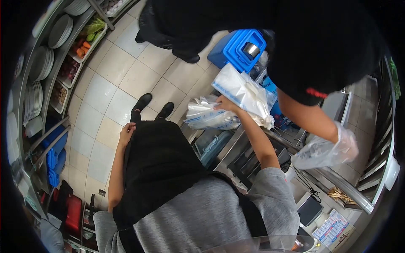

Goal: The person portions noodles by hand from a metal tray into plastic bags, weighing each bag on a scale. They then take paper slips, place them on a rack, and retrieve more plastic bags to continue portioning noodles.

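Note:
My right hand (227, 104) is closed on a bundle of clear plastic bags (211, 114) with blue print. Just beyond it lies a stack of white plastic bags (242, 86), close against my wrist. Down beside my black apron (156, 156), my left hand (128, 133) has its fingers pressed together at the apron's edge; whether they pinch the cloth is too small to tell. A co-worker's arm (310, 118) reaches in from the upper right, its hand inside a clear plastic bag (327, 149).
A blue container (236, 50) with a metal cup (251, 50) stands beyond the bags. Shelves on the left hold stacked plates (42, 63) and vegetable trays (82, 48). A metal rail (346, 189) runs at the right. The co-worker's dark shoe (190, 57) is on the tiled floor.

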{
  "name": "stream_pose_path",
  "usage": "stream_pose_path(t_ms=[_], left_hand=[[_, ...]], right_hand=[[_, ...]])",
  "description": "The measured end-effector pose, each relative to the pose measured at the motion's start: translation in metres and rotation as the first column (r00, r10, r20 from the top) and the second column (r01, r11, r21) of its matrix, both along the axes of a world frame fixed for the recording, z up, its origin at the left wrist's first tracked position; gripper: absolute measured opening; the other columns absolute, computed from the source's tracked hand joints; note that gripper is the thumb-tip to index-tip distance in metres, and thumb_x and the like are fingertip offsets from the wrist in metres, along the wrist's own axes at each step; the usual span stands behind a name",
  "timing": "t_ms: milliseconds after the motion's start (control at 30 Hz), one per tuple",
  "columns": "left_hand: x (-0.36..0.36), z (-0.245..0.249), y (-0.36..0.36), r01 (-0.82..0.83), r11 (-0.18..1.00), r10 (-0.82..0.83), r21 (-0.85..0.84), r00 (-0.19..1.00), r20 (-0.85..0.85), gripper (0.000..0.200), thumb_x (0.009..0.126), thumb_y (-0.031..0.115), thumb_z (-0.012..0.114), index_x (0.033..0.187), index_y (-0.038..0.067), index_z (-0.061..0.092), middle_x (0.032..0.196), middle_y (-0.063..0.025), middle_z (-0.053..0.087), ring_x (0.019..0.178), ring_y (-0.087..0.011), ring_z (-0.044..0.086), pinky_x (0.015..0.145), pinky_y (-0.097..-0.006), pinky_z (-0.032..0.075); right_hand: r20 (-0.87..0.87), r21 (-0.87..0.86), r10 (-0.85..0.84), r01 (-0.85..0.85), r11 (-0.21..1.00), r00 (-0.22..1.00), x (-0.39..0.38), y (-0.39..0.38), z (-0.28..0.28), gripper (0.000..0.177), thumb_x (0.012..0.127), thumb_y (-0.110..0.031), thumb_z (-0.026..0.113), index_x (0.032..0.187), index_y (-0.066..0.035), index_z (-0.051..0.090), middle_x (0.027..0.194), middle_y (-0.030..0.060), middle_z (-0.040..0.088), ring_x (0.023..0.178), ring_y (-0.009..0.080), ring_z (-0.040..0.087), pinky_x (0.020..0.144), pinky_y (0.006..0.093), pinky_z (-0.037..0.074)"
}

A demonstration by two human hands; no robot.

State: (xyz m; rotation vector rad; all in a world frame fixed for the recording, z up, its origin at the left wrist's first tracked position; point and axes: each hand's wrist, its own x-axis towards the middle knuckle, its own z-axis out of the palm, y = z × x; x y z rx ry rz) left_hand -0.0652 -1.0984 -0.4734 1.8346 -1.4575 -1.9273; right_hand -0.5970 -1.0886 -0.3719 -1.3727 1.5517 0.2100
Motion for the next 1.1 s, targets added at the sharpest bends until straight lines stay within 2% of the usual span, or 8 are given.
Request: stream_pose_path(t_ms=[300, 667, 767, 867, 933, 1000, 1067, 1100], left_hand=[[0.008, -0.007, -0.029, -0.054, 0.997, 0.050, -0.048, 0.995, -0.087, 0.024, 0.085, 0.014, 0.061, 0.107, 0.004, 0.060, 0.086, -0.0031, 0.063, 0.078, -0.0108, 0.057, 0.073, -0.0259, 0.044], [0.048, -0.033, -0.069, 0.003, 0.998, -0.012, -0.070, 0.992, -0.127, 0.024, 0.083, 0.015, 0.063, 0.105, 0.005, 0.061, 0.068, -0.0020, 0.060, 0.062, -0.0094, 0.055, 0.061, -0.0247, 0.045], [0.059, -0.038, -0.085, 0.124, 0.970, -0.144, -0.207, 0.986, -0.080, 0.026, 0.083, 0.016, 0.063, 0.107, 0.005, 0.060, 0.074, -0.0041, 0.062, 0.064, -0.0111, 0.057, 0.061, -0.0247, 0.046], [0.047, -0.017, -0.109, 0.170, 0.960, -0.197, -0.224, 0.975, -0.103, 0.026, 0.084, 0.011, 0.062, 0.109, 0.006, 0.059, 0.088, -0.0078, 0.066, 0.075, -0.0150, 0.062, 0.067, -0.0271, 0.049], [0.022, 0.026, -0.129, 0.232, 0.946, -0.272, -0.226, 0.948, -0.164, 0.029, 0.086, 0.016, 0.062, 0.111, 0.003, 0.057, 0.094, -0.0073, 0.064, 0.077, -0.0126, 0.061, 0.067, -0.0253, 0.049], [-0.004, 0.054, -0.147, 0.284, 0.904, -0.382, -0.320, 0.872, -0.306, 0.035, 0.083, 0.014, 0.065, 0.114, 0.004, 0.055, 0.106, -0.0110, 0.063, 0.086, -0.0160, 0.062, 0.076, -0.0276, 0.049], [-0.043, 0.114, -0.155, 0.273, 0.537, -0.611, -0.798, 0.778, -0.145, 0.037, 0.085, 0.016, 0.063, 0.117, 0.000, 0.053, 0.111, -0.0118, 0.061, 0.091, -0.0164, 0.061, 0.080, -0.0283, 0.048], [-0.061, 0.136, -0.160, 0.296, 0.383, -0.683, -0.875, 0.728, -0.053, 0.034, 0.085, 0.016, 0.063, 0.114, -0.001, 0.054, 0.108, -0.0105, 0.062, 0.089, -0.0157, 0.061, 0.079, -0.0281, 0.048]], right_hand=[[0.089, -0.174, -0.506, 0.514, 0.840, 0.858, 0.003, 0.033, 0.001, 0.018, 0.082, -0.021, 0.061, 0.085, -0.004, 0.066, 0.082, 0.0096, 0.064, 0.075, 0.0195, 0.056, 0.074, 0.0339, 0.044], [-0.215, -0.712, -0.883, 0.551, 0.434, 0.418, 0.000, 0.040, 0.002, 0.020, 0.082, -0.015, 0.053, 0.088, 0.000, 0.063, 0.091, 0.0148, 0.064, 0.085, 0.0305, 0.060, 0.079, 0.0411, 0.046], [-0.345, -0.696, -0.833, 0.478, 0.536, 0.432, 0.068, 0.031, -0.030, 0.020, 0.082, -0.014, 0.051, 0.089, 0.001, 0.063, 0.093, 0.0162, 0.064, 0.087, 0.0335, 0.061, 0.080, 0.0431, 0.047], [-0.430, -0.469, -0.612, 0.415, 0.780, 0.664, 0.159, -0.002, -0.024, 0.021, 0.082, -0.016, 0.053, 0.091, 0.001, 0.061, 0.093, 0.0205, 0.063, 0.084, 0.0385, 0.062, 0.075, 0.0440, 0.049], [-0.086, -0.586, -0.693, 0.527, 0.616, 0.715, 0.196, -0.011, -0.009, 0.019, 0.081, -0.017, 0.059, 0.080, 0.002, 0.061, 0.077, 0.0213, 0.060, 0.080, 0.0417, 0.059, 0.069, 0.0430, 0.049], [-0.058, -0.517, -0.577, 0.470, 0.715, 0.814, 0.220, -0.035, 0.036, 0.021, 0.081, -0.019, 0.063, 0.081, 0.002, 0.060, 0.073, 0.0167, 0.061, 0.075, 0.0325, 0.063, 0.066, 0.0377, 0.048], [0.627, -0.281, -0.467, 0.740, 0.611, 0.624, 0.244, -0.050, 0.028, 0.022, 0.084, -0.022, 0.063, 0.080, -0.001, 0.060, 0.068, 0.0077, 0.060, 0.067, 0.0166, 0.060, 0.059, 0.0304, 0.045], [0.644, -0.298, -0.443, 0.738, 0.606, 0.624, 0.257, -0.058, 0.033, 0.021, 0.085, -0.022, 0.062, 0.080, -0.002, 0.060, 0.067, 0.0049, 0.058, 0.066, 0.0130, 0.057, 0.057, 0.0284, 0.043]])
